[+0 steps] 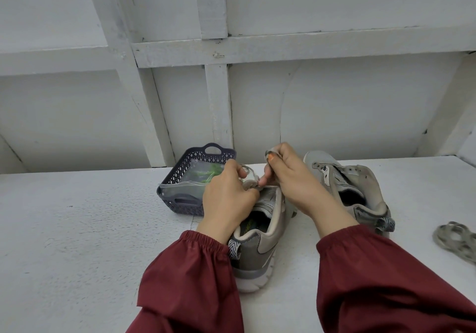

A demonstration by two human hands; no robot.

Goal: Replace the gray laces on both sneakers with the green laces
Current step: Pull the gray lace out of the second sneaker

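Note:
Two grey sneakers stand on the white table. The near sneaker (260,245) points away from me, under both hands. My left hand (226,196) grips a bunched grey lace (248,178) above its tongue. My right hand (291,178) pinches another part of the same lace, with a loop over its fingers. The far sneaker (353,178) sits to the right with empty eyelets. Green laces (210,173) lie in a clear bag inside the basket.
A dark grey plastic basket (180,178) stands just left of my hands. A loose coil of grey lace (456,240) lies at the table's right edge. A white panelled wall rises behind the table.

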